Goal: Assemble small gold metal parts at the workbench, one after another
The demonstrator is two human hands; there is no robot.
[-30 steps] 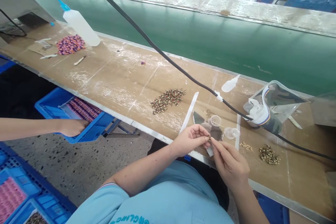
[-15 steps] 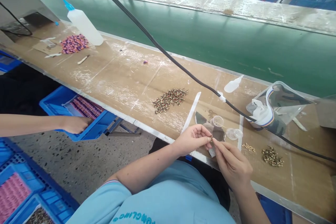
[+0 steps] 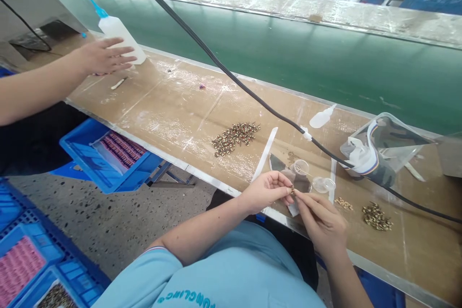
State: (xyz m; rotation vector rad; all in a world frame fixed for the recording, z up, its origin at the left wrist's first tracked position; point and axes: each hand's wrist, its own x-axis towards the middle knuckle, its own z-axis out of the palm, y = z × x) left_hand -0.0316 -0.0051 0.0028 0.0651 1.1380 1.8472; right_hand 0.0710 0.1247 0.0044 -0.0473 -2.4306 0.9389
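Observation:
My left hand [image 3: 269,191] pinches a tiny dark-and-gold piece [image 3: 292,189] above the table's front edge. From the right, my right hand [image 3: 321,221] meets it, with thumb and forefinger pressed together at the same piece; whether it holds a separate part is too small to tell. Behind my hands lie a grey cloth [image 3: 301,182], a small round clear cup [image 3: 301,167] and another clear dish [image 3: 323,184]. A pile of dark-and-gold pieces [image 3: 234,138] lies to the left. Small beige bits [image 3: 343,203] and a second dark-and-gold pile [image 3: 377,216] are on the right.
A co-worker's hand [image 3: 104,57] is over the table by a white bottle [image 3: 121,36]. A black cable [image 3: 216,60] crosses the view. A clear bin [image 3: 386,147] stands at the right. Blue trays [image 3: 108,154] sit below the table's left edge.
The co-worker's hand has risen from the blue tray to beside the white bottle, covering the pink-and-purple pile. My hands have barely moved.

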